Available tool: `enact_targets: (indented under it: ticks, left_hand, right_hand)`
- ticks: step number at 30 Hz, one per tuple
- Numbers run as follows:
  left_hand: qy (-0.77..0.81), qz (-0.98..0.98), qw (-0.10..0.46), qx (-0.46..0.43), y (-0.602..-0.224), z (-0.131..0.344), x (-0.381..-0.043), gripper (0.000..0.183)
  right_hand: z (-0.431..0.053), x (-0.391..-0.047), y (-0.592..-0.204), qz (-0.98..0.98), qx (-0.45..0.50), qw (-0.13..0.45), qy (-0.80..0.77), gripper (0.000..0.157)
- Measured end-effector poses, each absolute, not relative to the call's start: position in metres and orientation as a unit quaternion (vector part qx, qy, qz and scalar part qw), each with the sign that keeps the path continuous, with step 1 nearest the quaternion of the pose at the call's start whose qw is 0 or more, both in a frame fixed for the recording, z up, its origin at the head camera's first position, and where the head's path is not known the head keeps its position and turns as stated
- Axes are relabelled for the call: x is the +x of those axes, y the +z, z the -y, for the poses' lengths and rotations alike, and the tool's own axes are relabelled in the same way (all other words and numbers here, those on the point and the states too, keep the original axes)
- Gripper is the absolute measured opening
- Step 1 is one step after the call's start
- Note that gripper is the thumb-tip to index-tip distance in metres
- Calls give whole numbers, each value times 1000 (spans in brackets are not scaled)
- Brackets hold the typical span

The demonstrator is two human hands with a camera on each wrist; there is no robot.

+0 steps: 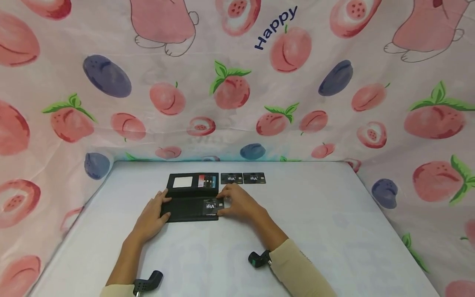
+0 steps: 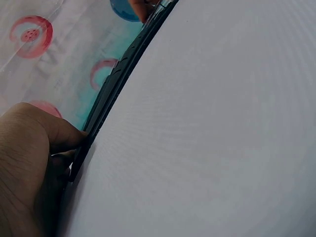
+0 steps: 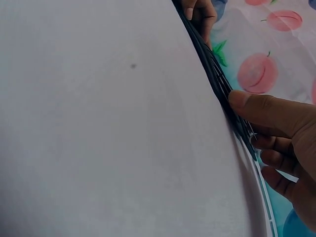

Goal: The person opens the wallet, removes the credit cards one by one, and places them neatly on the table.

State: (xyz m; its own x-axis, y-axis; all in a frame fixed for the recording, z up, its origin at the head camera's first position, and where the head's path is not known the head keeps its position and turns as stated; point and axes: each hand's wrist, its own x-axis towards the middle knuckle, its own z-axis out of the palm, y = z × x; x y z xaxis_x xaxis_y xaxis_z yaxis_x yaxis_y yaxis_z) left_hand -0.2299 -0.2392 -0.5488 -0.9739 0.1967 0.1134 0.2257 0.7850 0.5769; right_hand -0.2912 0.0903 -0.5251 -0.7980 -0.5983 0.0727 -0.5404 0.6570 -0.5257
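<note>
A black wallet [image 1: 182,210] lies unfolded on the white table. Its far half carries a white window and a colourful card [image 1: 207,181]. My left hand [image 1: 151,216] holds the wallet's left edge, thumb on top of the near half; the left wrist view also shows this hand [image 2: 29,148] at the wallet's edge. At the right end, my right hand [image 1: 239,202] pinches a dark Vip card [image 1: 210,207] that lies over the near half and juts slightly past its edge. In the right wrist view, the thumb of the right hand [image 3: 291,123] rests at the wallet's rim.
Two more dark Vip cards [image 1: 231,178] [image 1: 254,178] lie side by side just right of the wallet's far half. Behind the white table [image 1: 315,231] hangs a fruit-printed cloth [image 1: 200,82], which also runs along both sides.
</note>
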Motion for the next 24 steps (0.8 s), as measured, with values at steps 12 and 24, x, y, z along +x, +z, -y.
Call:
enact_targets:
  ticks: [12,24]
  left_hand:
    - [-312,944,18,-110,-549,239,-231,71]
    - [-308,944,24,-113,-550,240,-231,74]
  right_hand:
    - [-114,-295,-527,-903,-316,49,-288,46]
    - [-150,-305,-530,-927,-255,27,-274,53]
